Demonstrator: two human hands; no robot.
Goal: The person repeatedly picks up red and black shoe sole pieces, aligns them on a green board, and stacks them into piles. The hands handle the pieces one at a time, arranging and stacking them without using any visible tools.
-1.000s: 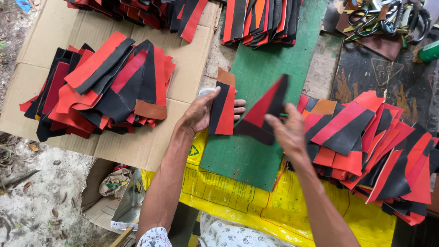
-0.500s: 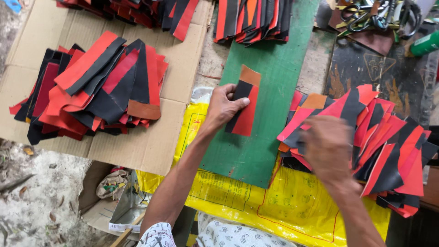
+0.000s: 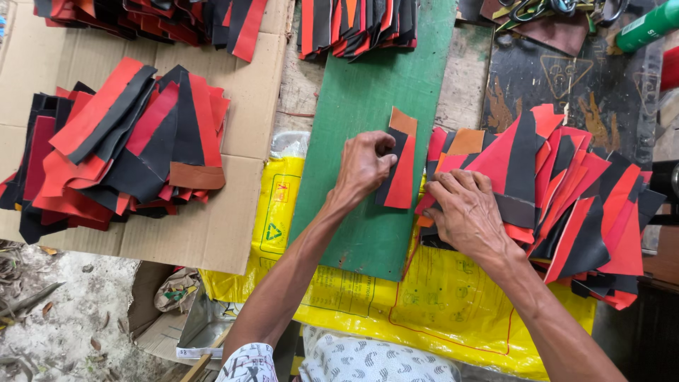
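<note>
My left hand (image 3: 362, 166) grips a red and black leather piece (image 3: 400, 170) with a brown top, held flat on the green board (image 3: 357, 106). My right hand (image 3: 463, 212) rests palm down on the left edge of a big heap of red and black pieces (image 3: 566, 184) at the right, fingers spread over the top pieces. Whether it grips one of them is unclear.
Another heap of red and black pieces (image 3: 120, 148) lies on flattened cardboard (image 3: 212, 226) at the left. More stacks (image 3: 353, 25) line the far edge. A yellow plastic sack (image 3: 424, 304) lies under the board. Scissors and tools (image 3: 544, 10) and a green can (image 3: 647, 25) sit top right.
My left hand has kept the red and black piece on the green board. My right hand has dropped onto the right heap, and the triangular piece seen a second ago is gone from it.
</note>
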